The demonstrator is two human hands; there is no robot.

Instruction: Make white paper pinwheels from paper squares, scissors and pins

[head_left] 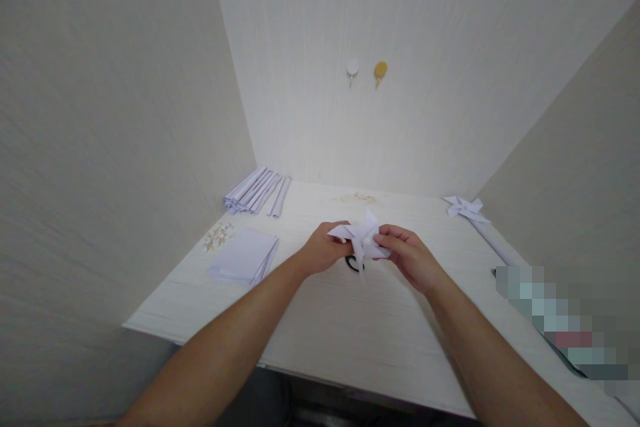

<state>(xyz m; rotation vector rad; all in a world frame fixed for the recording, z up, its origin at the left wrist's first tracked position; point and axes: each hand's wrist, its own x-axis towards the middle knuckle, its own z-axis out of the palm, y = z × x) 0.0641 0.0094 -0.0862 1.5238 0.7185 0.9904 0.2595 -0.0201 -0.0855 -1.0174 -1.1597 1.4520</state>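
A white paper pinwheel (367,243) is between my two hands, above the middle of the table. My left hand (329,247) grips it from the left, its fingertips partly hidden behind the folded paper. On the other side, my right hand (404,250) pinches a blade near the pinwheel's centre between thumb and fingers. Just below the pinwheel, a black curved piece (354,263) shows; most of it is covered, so its kind is unclear.
Rolled paper tubes (255,190) lie at the back left, beside small gold and white pieces (217,237) and folded paper sheets (245,255). Another pinwheel (466,208) on a paper tube (497,245) rests at the right. Two hooks (381,70) are on the back wall; walls enclose the table (320,320).
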